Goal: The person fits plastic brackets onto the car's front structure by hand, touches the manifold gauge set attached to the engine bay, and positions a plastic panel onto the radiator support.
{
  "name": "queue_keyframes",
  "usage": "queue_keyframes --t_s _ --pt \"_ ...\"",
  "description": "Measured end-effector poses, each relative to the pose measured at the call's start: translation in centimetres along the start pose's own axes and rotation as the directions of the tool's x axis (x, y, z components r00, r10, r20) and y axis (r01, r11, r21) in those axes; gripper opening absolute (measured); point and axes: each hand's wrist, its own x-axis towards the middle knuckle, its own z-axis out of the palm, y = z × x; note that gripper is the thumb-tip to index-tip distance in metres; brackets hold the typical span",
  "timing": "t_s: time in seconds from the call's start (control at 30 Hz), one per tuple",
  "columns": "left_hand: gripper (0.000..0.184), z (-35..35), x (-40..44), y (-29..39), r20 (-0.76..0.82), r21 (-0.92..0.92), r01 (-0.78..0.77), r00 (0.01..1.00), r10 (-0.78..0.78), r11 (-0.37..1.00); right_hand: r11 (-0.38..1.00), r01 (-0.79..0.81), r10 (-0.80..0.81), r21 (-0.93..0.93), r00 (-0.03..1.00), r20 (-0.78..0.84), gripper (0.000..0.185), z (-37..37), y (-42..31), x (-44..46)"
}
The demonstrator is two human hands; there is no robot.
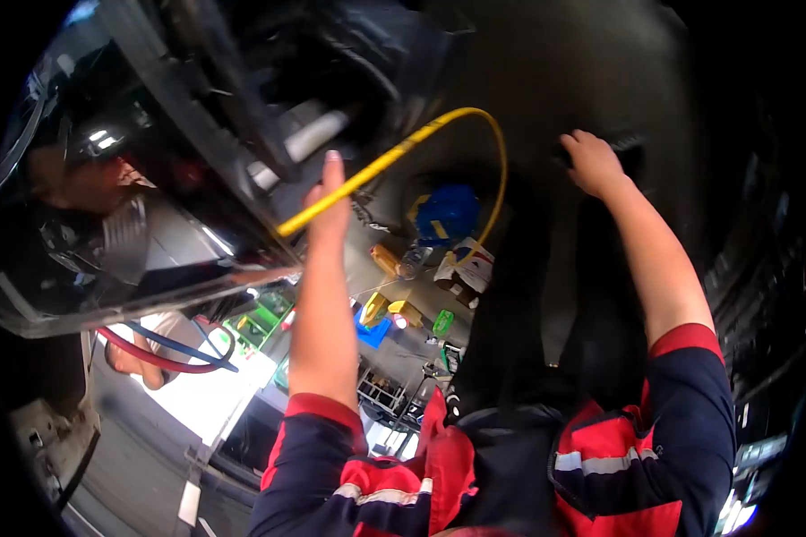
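Note:
My left hand (330,201) reaches up beside the dark metal frame of a vehicle, one finger stretched out. A yellow hose (367,172) crosses in front of this hand, and my other left fingers are mostly hidden. Just beyond the fingertip is a blurred white cylindrical part (315,134). The hose arches to the right and comes down near my legs. Out to the right, my right hand (594,166) is closed, its fingers curled around something dark. That thing blends into the dark floor and I cannot make out its kind.
A glossy black panel (90,206) fills the left. On the floor are a blue round object (448,213), a clear bottle (413,262), a white box (470,264) and yellow tools (376,307). Red and blue hoses (175,365) hang lower left, near another person's arm (139,362).

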Motion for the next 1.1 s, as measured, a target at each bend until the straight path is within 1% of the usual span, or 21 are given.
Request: queue_keyframes --t_s 0.03,0.07,0.1,0.13,0.17,0.2,0.23,0.3,0.33,0.37,0.4,0.43,0.47,0.5,0.57,0.6,0.63,0.73,0.83,0.9,1.1 --pt "0.078 0.1 0.2 0.1 0.060 0.000 0.049 0.997 -0.049 0.999 1.000 -0.026 0.026 -0.016 0.999 0.025 0.047 0.9 1.0 0.8" --pt "0.078 1.0 0.8 -0.4 0.044 0.011 -0.001 0.999 0.001 1.000 0.998 -0.048 0.049 -0.031 0.998 0.038 0.046 1.7 1.8 1.4" --pt "0.073 2.0 1.5 -0.7 0.042 -0.066 0.054 0.998 -0.052 0.996 0.996 -0.064 0.067 -0.064 0.996 0.056 0.046 2.9 2.8 2.0" --pt "0.071 3.1 2.3 -1.1 0.039 -0.143 0.108 0.994 -0.104 0.984 0.988 -0.108 0.125 -0.107 0.978 0.165 0.043 2.4 2.5 2.4" --pt "0.067 4.0 2.4 -1.0 -0.097 -0.151 -0.135 0.988 0.122 0.979 0.985 -0.134 0.155 -0.109 0.964 0.217 0.047 2.5 2.6 2.9" --pt "0.064 4.4 2.4 -1.2 -0.221 -0.126 -0.365 0.917 0.333 0.922 0.980 -0.164 0.190 -0.113 0.942 0.277 0.050 3.0 2.5 3.2" --pt "0.056 4.0 2.5 -1.9 -0.100 -0.214 -0.260 0.965 0.243 0.942 0.980 -0.183 0.197 -0.074 0.931 0.306 0.052 3.8 2.2 3.5" --pt "0.052 4.3 2.6 -2.6 -0.078 -0.119 -0.334 0.942 0.326 0.935 0.973 -0.231 0.215 0.002 0.908 0.359 0.056 4.2 0.6 4.8" --pt "0.050 4.3 2.6 -2.9 -0.068 -0.068 -0.370 0.928 0.366 0.926 0.930 -0.302 0.217 0.209 0.911 0.352 0.065 4.3 -0.4 6.3" --pt "0.048 4.1 2.6 -2.8 -0.052 -0.167 -0.452 0.891 0.450 0.876 0.887 -0.258 0.201 0.383 0.962 0.183 0.061 6.9 -0.6 8.4" --pt "0.047 4.0 2.7 -2.6 -0.051 -0.183 -0.436 0.899 0.434 0.881 0.651 -0.313 0.274 0.692 0.947 0.170 0.058 6.1 -2.9 10.4" --pt "0.046 4.0 2.9 -2.3 -0.053 -0.202 -0.421 0.906 0.420 0.884 0.442 -0.307 0.337 0.843 0.928 0.162 0.050 3.2 -6.3 11.7" --pt "0.045 4.1 3.0 -2.1 -0.052 -0.220 -0.404 0.914 0.403 0.888 0.106 -0.193 0.271 0.976 0.950 0.158 0.042 3.6 -7.7 14.0" --pt "0.044 4.1 2.9 -2.0 -0.048 -0.236 -0.383 0.922 0.383 0.893 -0.286 -0.128 0.151 0.950 0.972 0.177 0.032 6.5 -8.1 17.3" --pt "0.042 4.1 2.7 -1.6 -0.038 -0.265 -0.342 0.938 0.345 0.901 -0.318 -0.228 0.082 0.920 0.960 0.266 0.024 2.0 -12.4 18.0" --pt "0.041 4.1 2.6 -1.3 -0.037 -0.280 -0.324 0.944 0.327 0.904 -0.217 -0.230 0.016 0.949 0.971 0.239 0.024 1.4 -13.4 18.1" --pt "0.041 3.8 2.3 -1.0 -0.008 -0.296 -0.299 0.950 0.311 0.907 -0.232 -0.204 -0.020 0.951 0.979 0.205 0.018 1.7 -14.6 18.5" --pt "0.041 4.4 2.9 -2.2 -0.071 -0.275 -0.401 0.915 0.397 0.874 -0.273 -0.303 -0.231 0.913 0.942 0.244 0.014 6.2 -15.5 21.0" --pt "0.040 4.8 3.0 -2.6 -0.099 -0.253 -0.409 0.912 0.397 0.877 -0.221 -0.443 -0.344 0.869 0.869 0.355 0.010 3.6 -17.2 19.3" --pt "0.039 4.7 3.7 -3.3 -0.027 -0.297 -0.369 0.925 0.379 0.881 -0.341 -0.465 -0.300 0.817 0.878 0.374 0.010 2.6 -18.1 18.4" --pt "0.037 5.0 3.3 -3.9 -0.103 -0.163 -0.546 0.837 0.537 0.821 -0.542 -0.440 -0.240 0.715 0.897 0.371 0.019 5.3 -19.2 19.1"
